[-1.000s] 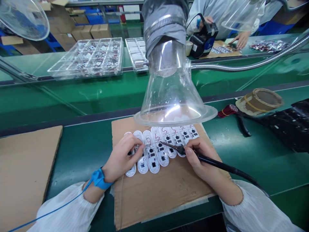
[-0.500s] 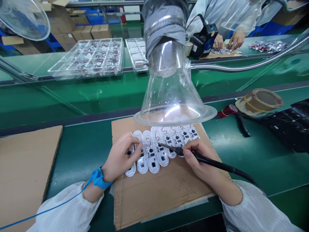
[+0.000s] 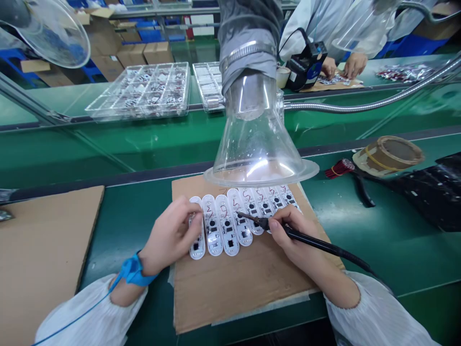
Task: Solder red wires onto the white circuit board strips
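Several white oval-ended cases with small circuit boards (image 3: 227, 226) and short red wires lie side by side on a cardboard sheet (image 3: 230, 293). My right hand (image 3: 293, 230) grips a soldering iron (image 3: 261, 222) like a pen, its tip over the board of a case near the row's middle. At the row's left end, my left hand (image 3: 176, 230) has thumb and forefinger pinched on a thin solder wire, which barely shows now. These fingers partly cover the leftmost case (image 3: 197, 247). A blue strap with a cord (image 3: 135, 270) circles my left wrist.
A clear fume hood (image 3: 257, 149) hangs just above the far end of the row. To the right are a bundle of red wires (image 3: 340, 168) and a round container (image 3: 391, 154). Cardboard (image 3: 43, 240) lies left. Across, a co-worker's hands (image 3: 355, 66) work near divided trays (image 3: 144, 89).
My left hand has drawn back leftward from the iron tip, uncovering more of the left cases. The iron stays over nearly the same case. The view has shifted slightly.
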Motion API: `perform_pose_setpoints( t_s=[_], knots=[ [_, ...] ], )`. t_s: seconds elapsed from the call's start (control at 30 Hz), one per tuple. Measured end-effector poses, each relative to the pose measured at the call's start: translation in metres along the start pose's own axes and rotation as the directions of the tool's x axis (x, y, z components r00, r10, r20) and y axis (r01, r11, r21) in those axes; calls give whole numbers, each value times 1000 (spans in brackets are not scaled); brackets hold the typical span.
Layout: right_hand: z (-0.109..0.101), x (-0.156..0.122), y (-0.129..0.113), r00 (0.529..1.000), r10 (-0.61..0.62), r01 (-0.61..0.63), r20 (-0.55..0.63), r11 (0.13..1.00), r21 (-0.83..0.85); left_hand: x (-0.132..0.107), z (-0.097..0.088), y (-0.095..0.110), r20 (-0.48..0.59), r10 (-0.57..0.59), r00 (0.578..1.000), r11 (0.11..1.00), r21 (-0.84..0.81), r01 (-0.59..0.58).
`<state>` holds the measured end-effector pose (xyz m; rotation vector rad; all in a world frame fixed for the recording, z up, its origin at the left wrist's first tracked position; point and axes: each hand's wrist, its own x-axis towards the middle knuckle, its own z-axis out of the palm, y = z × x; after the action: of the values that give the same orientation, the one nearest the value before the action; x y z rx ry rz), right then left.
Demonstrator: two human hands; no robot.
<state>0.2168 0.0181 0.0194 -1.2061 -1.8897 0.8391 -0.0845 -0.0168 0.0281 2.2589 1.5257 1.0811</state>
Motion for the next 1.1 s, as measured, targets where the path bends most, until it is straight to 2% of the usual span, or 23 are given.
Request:
perform_pose_setpoints(
  t_s=[0.07, 0.13, 0.2, 0.27, 0.37, 0.5, 0.77, 1.1],
  knots=[
    [0, 0, -1, 1000, -12, 12, -2, 1000, 5, -1, -9, -4, -20, -113, 993, 993, -25, 113],
    [1, -2, 1, 1000, -29, 29, -4, 999, 14, -4, -13, -10, 15, -138, 990, 988, -60, 139],
    [3, -6, 5, 998, -46, 48, -43, 998, 44, -8, -11, -17, 34, -71, 997, 993, -89, 73],
    [7, -12, 9, 990, -49, 63, -133, 993, 104, -14, -5, -23, 15, -4, 1000, 993, -117, 6],
    [15, -17, 10, 975, -17, 60, -223, 980, 189, -23, 3, -27, -17, 14, 1000, 983, -182, -17],
    [22, -16, 7, 986, -1, 30, -168, 985, 168, -26, 4, -27, -13, 7, 1000, 981, -194, -9],
    [19, -12, 12, 988, -15, 32, -153, 994, 105, -23, 4, -27, -5, -48, 999, 985, -169, 46],
    [19, -13, 12, 994, -41, 49, -105, 996, 73, -25, 4, -29, 5, -40, 999, 985, -170, 40]
  ],
)
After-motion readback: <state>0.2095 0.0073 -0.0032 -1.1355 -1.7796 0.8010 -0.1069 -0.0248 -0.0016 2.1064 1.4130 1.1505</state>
